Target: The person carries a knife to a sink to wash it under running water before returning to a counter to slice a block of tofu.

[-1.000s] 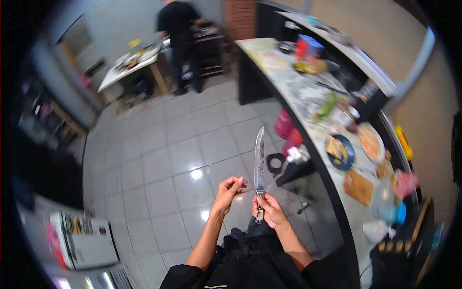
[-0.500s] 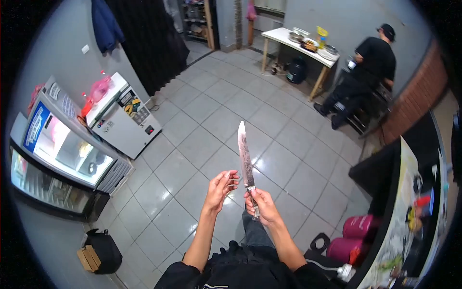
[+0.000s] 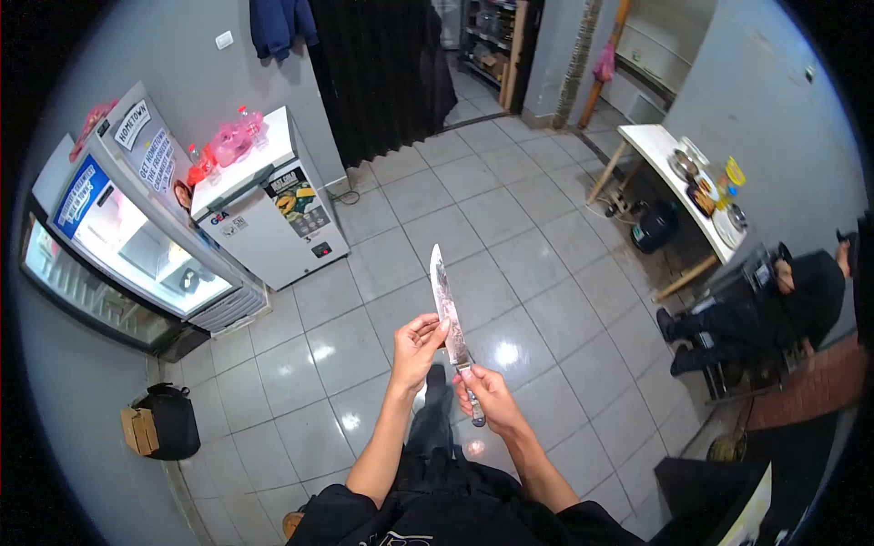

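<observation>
A long knife with a stained, mottled blade points up and away from me, its tip toward the floor's middle. My right hand is closed around its handle, and the butt end sticks out below the fingers. My left hand is at the left edge of the blade, thumb and fingertips closed against it above the handle. Part of the left fingers' contact is hidden by the thumb.
A chest freezer and a lit glass-door fridge line the left wall. A black bag lies below them. To the right stand a white table with dishes and a crouching person in black. Tiled floor lies between.
My left hand has come from beside the knife to its blade. The view has turned right to left across the room, so the freezer and table appear farther right. The co-worker bends lower.
</observation>
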`<state>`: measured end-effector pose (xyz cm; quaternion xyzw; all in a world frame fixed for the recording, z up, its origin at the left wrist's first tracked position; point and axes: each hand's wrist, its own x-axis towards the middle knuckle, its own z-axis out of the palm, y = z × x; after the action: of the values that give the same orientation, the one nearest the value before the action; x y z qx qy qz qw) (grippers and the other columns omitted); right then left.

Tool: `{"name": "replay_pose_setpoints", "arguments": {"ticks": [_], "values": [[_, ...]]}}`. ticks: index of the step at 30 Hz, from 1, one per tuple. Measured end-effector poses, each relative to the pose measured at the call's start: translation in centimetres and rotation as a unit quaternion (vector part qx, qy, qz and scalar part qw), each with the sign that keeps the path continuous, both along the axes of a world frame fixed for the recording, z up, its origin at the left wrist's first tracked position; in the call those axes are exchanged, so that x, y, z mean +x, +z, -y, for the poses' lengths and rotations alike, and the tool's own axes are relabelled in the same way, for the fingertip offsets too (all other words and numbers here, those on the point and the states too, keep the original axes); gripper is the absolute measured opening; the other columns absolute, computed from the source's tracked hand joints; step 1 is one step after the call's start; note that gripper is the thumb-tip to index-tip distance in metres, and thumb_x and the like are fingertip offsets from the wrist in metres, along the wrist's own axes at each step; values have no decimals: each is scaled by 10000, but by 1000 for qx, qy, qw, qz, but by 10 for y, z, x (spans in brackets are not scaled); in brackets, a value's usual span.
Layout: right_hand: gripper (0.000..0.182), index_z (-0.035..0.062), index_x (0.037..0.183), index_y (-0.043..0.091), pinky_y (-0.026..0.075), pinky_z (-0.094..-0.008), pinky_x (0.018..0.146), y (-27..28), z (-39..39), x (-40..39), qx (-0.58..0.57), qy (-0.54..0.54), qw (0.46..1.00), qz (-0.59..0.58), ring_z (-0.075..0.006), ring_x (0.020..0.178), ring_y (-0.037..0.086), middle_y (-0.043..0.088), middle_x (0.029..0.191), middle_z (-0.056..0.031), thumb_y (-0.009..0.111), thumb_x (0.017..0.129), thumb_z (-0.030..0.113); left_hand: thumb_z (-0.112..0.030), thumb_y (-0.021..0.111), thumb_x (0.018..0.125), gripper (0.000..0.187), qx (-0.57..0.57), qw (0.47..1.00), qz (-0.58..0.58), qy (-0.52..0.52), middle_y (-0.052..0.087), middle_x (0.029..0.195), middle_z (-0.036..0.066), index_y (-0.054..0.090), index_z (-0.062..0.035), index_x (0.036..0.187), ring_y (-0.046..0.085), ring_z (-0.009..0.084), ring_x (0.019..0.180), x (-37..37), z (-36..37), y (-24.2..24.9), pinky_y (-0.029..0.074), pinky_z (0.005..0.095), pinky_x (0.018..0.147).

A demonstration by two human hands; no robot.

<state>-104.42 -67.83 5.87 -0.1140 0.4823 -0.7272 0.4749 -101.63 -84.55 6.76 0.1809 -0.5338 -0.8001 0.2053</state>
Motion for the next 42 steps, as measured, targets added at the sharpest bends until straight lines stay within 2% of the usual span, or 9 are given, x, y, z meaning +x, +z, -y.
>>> {"name": "replay_pose_setpoints", "arguments": {"ticks": [4,8,13,19,23,29,35,39,42], "values": [[235,9,928,549,379,-221,469,-13,53,-107,36,7,999,-8,-75,538,462,490,664,-1,480,999,222,-105,665,888,202,6,999,30,34,671,941,70,616,8,1049,632,97,815,-110,70,-11,516,242,696],[254,20,921,557,350,-220,461,-4,99,-219,62,-20,997,-38,-73,534,452,484,659,2,493,996,254,-116,658,895,190,-20,1000,17,-15,675,913,61,617,-6,1045,633,94,792,-240,125,-4,516,236,683],[278,27,930,561,320,-217,436,2,125,-341,47,-92,994,33,-58,499,416,489,657,14,501,992,291,-114,645,903,145,-18,996,49,-74,681,898,56,626,-17,1009,636,97,771,-396,151,9,509,233,653],[280,19,952,560,315,-216,430,-13,157,-509,97,-155,983,-12,-61,478,395,486,622,5,472,1003,279,-117,645,905,107,-28,991,63,-116,678,873,49,646,-23,954,611,85,716,-582,177,-17,491,229,617],[260,20,986,542,316,-222,427,-17,190,-653,114,-126,984,-53,-61,465,397,481,596,9,465,1004,267,-124,653,902,107,-9,995,67,-80,668,819,35,652,-22,932,583,76,673,-714,206,-32,477,225,596],[195,21,974,520,322,-228,428,11,249,-853,87,-55,986,-128,-65,458,414,496,597,2,457,1001,203,-150,662,900,128,-36,998,45,-19,658,773,27,660,-24,926,581,70,673,-879,277,4,465,216,597],[232,15,935,531,348,-231,412,-9,281,-1007,67,-87,990,-85,-67,442,432,493,584,1,503,986,240,-184,662,903,163,-34,997,69,-6,665,803,39,660,-26,942,592,77,689,-1045,314,-7,474,209,618],[233,11,886,537,354,-233,421,-33,283,-1128,89,-152,983,-53,-75,444,439,508,587,-6,497,988,217,-212,652,912,192,-35,994,81,-57,655,785,30,652,-21,935,596,75,690,-1179,318,-30,480,216,619],[209,20,866,520,360,-234,412,-35,278,-1224,118,-226,967,-26,-90,448,464,523,598,-30,464,992,178,-269,620,931,236,-36,980,116,-157,656,811,33,650,-36,918,603,79,711,-1293,314,-36,491,230,622]]}}
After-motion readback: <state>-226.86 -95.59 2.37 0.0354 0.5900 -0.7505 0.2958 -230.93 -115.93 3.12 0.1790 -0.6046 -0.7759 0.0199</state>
